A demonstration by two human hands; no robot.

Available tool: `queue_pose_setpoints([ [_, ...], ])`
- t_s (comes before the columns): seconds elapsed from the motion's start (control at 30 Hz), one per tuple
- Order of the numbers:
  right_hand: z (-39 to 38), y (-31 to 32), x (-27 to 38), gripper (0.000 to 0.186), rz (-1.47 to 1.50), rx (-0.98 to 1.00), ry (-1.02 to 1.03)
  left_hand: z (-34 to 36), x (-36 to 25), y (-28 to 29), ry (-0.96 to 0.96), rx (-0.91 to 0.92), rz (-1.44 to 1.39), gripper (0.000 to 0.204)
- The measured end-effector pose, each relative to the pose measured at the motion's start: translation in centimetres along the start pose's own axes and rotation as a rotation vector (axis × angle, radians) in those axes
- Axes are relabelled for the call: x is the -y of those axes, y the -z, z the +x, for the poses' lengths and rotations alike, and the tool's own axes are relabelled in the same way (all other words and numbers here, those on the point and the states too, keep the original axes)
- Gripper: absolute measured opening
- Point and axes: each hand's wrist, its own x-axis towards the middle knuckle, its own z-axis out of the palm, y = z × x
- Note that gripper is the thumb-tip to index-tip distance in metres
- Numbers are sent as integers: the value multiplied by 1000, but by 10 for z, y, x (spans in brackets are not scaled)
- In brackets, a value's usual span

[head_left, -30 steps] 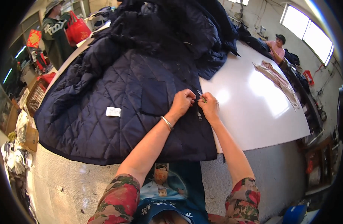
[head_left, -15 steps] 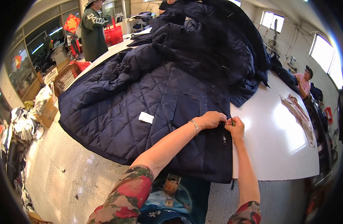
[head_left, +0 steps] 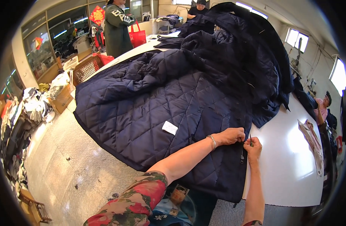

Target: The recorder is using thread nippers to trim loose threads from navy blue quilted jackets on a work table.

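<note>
A navy quilted jacket (head_left: pixel 142 109) lies spread with its lining up, its front edge running down the right side. My left hand (head_left: pixel 232 136) is closed, pinching that edge between thumb and fingers. Right beside it, my right hand (head_left: pixel 253 148) grips a slim, dark pointed tool (head_left: pixel 250 139) with a bit of green, its tip upward. The tool is too small to identify surely. Just below the hands hangs a zipper pull (head_left: pixel 241 159). A white label (head_left: pixel 170 127) sits on the lining, left of my left forearm.
The white tabletop (head_left: pixel 278 169) extends to the right, with a pale cloth strip (head_left: pixel 312 145) on it. More dark garments (head_left: pixel 252 56) are heaped at the far side. Three people stand around: one (head_left: pixel 118 30) far left by a red bag (head_left: pixel 137 35), one far back, one at right.
The view has shifted, so the whole scene sits lower and further right. My hands stay together at the jacket edge, and the pointed tool now shows more plainly in my right hand.
</note>
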Motion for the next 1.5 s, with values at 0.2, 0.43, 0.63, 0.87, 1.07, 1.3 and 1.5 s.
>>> queue_pose_setpoints([
  [0.2, -1, 7, 6, 22, -7, 84, -55, -2, 0, 2, -44, -42, -86, 7],
  [0.43, -4, -4, 14, 20, 51, -58, -181, -2, -6, 4, -7, -96, -147, 7],
  [0.63, 0, -9, 10, 17, 125, -23, -134, 0, -3, 11, -69, -141, -118, 9],
  [0.87, -4, -3, 19, 11, 260, -57, -180, 5, -1, 9, -111, -150, -158, 10],
  [1.07, -5, -4, 3, 7, 73, 27, -90, -5, -3, 1, -101, -146, -185, 13],
  [1.3, -4, 7, 20, 10, 69, 149, -124, -3, -2, 6, -110, -152, -165, 9],
  [1.5, 11, -1, 18, 10, 106, 161, -151, 5, 5, 20, -61, -120, -213, 10],
])
